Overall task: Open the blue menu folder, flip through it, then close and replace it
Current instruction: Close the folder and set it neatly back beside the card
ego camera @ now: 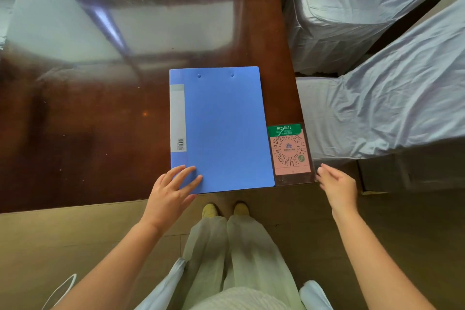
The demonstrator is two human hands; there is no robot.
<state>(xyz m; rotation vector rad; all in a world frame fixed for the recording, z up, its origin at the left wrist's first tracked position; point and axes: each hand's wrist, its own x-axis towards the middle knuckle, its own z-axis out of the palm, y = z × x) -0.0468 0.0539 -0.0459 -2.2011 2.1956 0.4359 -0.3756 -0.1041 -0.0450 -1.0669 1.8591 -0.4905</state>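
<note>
We saw the blue menu folder point(221, 131) lying closed at the table's point(88, 121) near right corner. Our left hand point(171, 189) lay spread on its lower-left corner; our right hand point(337, 187) hovered loose and empty beside the table edge.

light: soft daylight, moderately bright — source probably a window, mirrored as pale panes on the table point(83, 113) | glare: broad over the far tabletop, washing out its grain | shadows: faint, diffuse | focus: folder point(224, 131) sharp, trousers slightly soft | distortion: wide-angle bending at edges — chair covers point(377, 20) stretched
</note>
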